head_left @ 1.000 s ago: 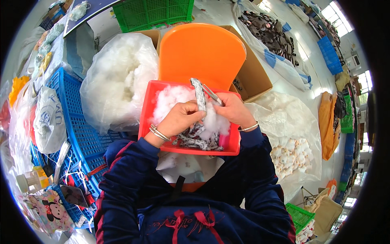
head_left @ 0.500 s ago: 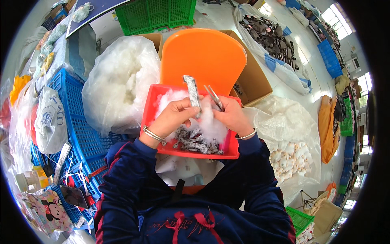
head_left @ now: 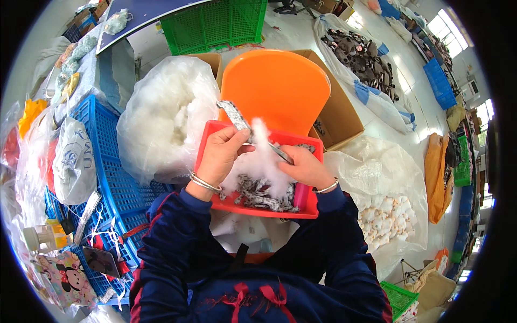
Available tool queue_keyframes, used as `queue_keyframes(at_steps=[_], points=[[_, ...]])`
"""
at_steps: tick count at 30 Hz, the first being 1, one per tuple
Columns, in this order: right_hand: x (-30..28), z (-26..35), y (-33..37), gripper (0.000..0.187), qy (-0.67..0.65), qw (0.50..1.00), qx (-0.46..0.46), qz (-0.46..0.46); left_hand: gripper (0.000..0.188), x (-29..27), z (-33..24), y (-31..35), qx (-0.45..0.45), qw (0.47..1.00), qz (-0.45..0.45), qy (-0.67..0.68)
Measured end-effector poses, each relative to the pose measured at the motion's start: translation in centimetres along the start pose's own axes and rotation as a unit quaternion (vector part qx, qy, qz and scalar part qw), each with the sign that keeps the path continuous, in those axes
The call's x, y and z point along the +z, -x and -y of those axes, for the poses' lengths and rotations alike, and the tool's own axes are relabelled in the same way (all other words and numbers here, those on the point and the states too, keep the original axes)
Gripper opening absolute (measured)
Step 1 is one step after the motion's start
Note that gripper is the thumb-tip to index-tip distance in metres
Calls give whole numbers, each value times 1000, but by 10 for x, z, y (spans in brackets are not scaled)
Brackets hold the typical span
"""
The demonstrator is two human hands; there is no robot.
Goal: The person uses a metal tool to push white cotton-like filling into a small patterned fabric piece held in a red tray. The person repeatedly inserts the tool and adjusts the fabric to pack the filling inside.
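Note:
My left hand (head_left: 219, 159) is closed, pinching a small grey-and-white fabric tube (head_left: 232, 114) by its near end; its far end points up and left. In my right hand (head_left: 306, 168) is a pair of metal tweezers (head_left: 282, 153), with the tips directed left into white stuffing (head_left: 257, 167) beside the tube. Whether the tips grip any fibre is hard to see. Both hands are over a red tray (head_left: 258, 213). It holds loose stuffing and a pile of similar grey-and-white fabric pieces (head_left: 258, 194) on its near side.
An orange chair (head_left: 274, 91) stands behind the tray, with a cardboard box (head_left: 342, 121) beside it. To the left are a clear bag of stuffing (head_left: 161, 118) and blue crates (head_left: 110, 156). A plastic sheet with small pale pieces (head_left: 385, 218) lies at right; a green crate (head_left: 215, 27) stands farther back.
The fabric tube has tilted leftward in my left hand. My right hand has lowered the tweezers from pointing upward to lying among the stuffing near the tube. The whole view has shifted slightly.

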State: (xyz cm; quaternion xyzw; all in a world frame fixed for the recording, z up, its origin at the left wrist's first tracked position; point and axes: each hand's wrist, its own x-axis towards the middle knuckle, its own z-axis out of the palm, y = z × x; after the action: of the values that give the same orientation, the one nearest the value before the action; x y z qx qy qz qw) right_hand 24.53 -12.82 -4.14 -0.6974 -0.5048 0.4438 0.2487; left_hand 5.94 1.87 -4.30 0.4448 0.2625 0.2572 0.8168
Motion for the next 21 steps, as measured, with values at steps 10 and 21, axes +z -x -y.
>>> queue_keyframes(at_steps=[10, 21], points=[[-9, 23, 12, 19, 29, 951, -189, -243, 20, -13, -3, -1, 35, 996, 8, -77], [-3, 32, 18, 13, 43, 965, -124, -227, 17, -5, -4, 2, 14, 997, -20, -72]])
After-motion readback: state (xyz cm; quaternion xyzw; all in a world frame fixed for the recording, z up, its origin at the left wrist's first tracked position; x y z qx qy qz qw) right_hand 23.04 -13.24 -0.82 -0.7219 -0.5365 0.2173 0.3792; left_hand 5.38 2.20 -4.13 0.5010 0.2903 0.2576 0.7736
